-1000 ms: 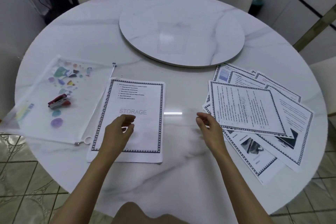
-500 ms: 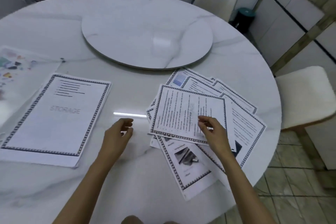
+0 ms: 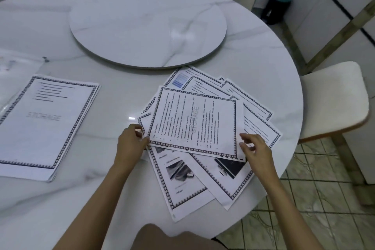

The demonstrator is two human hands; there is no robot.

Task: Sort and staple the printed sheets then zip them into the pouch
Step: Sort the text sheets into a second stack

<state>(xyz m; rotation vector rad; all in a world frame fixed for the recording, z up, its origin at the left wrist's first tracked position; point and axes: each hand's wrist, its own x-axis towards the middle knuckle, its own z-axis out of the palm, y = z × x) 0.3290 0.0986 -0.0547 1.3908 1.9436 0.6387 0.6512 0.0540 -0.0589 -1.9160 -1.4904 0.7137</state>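
Top sheet (image 3: 194,126) is what I log first: text page with a patterned border and a faint STORAGE watermark, turned sideways to me, on top of the fanned pile of loose sheets (image 3: 188,180) at the near right of the table (image 3: 101,205). Under it I make out two pages with dark photo prints and, at the far end, one with a blue block. Left hand (image 3: 129,144) is at the pile's left edge, thumb and fingertips pinching at the top sheet's near-left corner; I can't tell how many pages are in that pinch. Right hand (image 3: 256,150) is at the near-right corner of the same sheet, fingers bent and loose, gripping nothing I can see, contact with the paper unclear. Hands are well apart, one on each side of the sheet. Squared stack (image 3: 44,126) with a STORAGE cover page lies well to the left, apart from the pile. Clear pouch (image 3: 18,67) is just past that stack at the left frame edge, mostly cut off, zip pull (image 3: 45,58) at its corner. Round turntable (image 3: 148,20) sits mid-table, touching the pile's far pages. White chair (image 3: 332,99) at right, dark bin (image 3: 278,6) on the floor behind
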